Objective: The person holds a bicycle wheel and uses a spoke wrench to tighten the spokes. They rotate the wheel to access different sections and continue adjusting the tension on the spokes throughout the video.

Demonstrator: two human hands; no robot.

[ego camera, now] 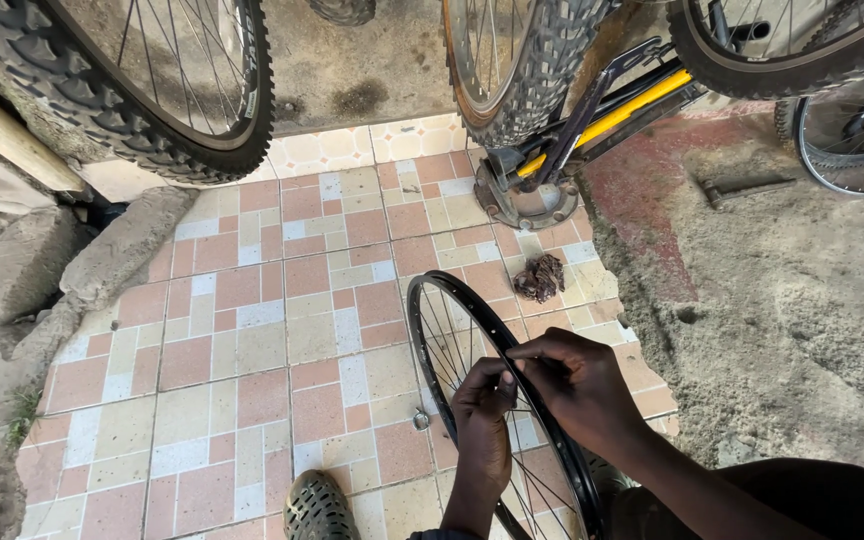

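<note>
Your left hand (482,415) has its grip closed on the spokes (452,340) of the bare black wheel rim (432,290), which stands upright on the tiled floor (252,340) between your two hands. Your right hand (577,385) pinches the rim's edge just beside the left, fingers curled shut on it. Beyond your grip lies a crumpled brown rag (539,277), with a small metal nut (421,420) just left of your left hand and a green shoe (317,505) below it.

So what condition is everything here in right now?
Bare wheel rim: no tyre, upright on the tiles.
Left hand: fingers closed at the spokes.
Right hand: pinching the rim's edge.
Rag: crumpled on the floor.
Knobby tyre: mounted on its wheel.
</note>
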